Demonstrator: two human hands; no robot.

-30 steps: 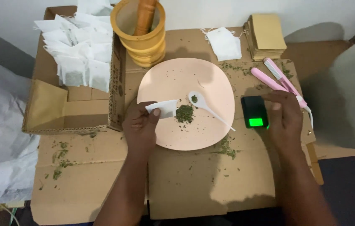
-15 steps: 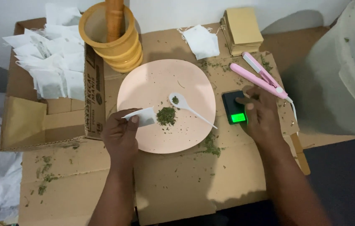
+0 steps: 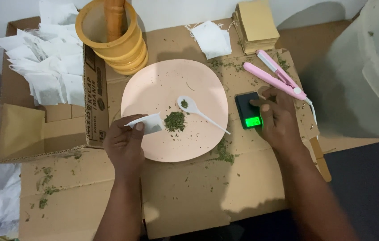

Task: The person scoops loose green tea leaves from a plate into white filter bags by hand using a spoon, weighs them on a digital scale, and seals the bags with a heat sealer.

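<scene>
R hand (image 3: 278, 118) now on scale (image 3: 248, 110); L hand (image 3: 124, 143) pinches sachet (image 3: 147, 123) by plate (image 3: 162, 85).

— What sort of place is this?

— A makeshift home packing spot for dried herbs, not a factory or lab. The work surface is flattened cardboard (image 3: 189, 196) spread low against a plain white wall.

— What points to packing?

— An open cardboard box (image 3: 46, 120) heaped with empty white filter bags (image 3: 46, 76), a small black pocket scale (image 3: 249, 111) with a lit green display, and a pink handheld heat sealer (image 3: 274, 76).

— And the herbs?

— A small pile of green crumbled leaf (image 3: 174, 121) on a pink plate (image 3: 167, 85) with a white plastic spoon (image 3: 198, 111), crumbs scattered about, a yellow wooden mortar (image 3: 113, 42) with its pestle, and a big white tub (image 3: 368, 71) holding more leaf.
</scene>
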